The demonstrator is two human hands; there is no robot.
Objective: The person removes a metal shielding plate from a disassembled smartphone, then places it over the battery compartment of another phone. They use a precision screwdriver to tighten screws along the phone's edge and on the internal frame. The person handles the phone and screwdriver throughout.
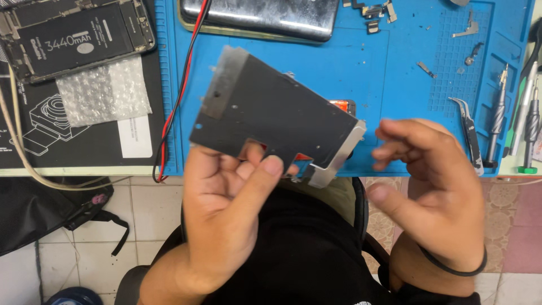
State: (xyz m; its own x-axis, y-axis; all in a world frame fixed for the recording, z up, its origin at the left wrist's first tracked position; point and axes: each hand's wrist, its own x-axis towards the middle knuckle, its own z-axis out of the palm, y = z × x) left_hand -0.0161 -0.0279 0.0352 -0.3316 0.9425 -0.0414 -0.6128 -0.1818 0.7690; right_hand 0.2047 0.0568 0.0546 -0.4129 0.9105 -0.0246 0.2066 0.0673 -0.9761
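A blue work mat (395, 73) covers the bench, and on it at about 3 o'clock lie curved tweezers (468, 133) and several screwdrivers (499, 116), with small loose metal parts (426, 69) scattered toward 1 o'clock. At 12 o'clock a dark phone body (259, 17) rests on the mat, red and black wires (180, 90) trailing past it. At 10 o'clock an opened phone (73, 34) shows its black battery, with a patch of bubble wrap (104, 90) just below. In the centre, the left hand (226, 214) pinches a flat black metal shield plate (271, 116) by its lower edge, thumb on the face and fingers behind, holding it tilted above the mat. The right hand (435, 192) hovers at 4 o'clock, fingers loosely curled and half open, holding nothing, just beside the plate's right corner.
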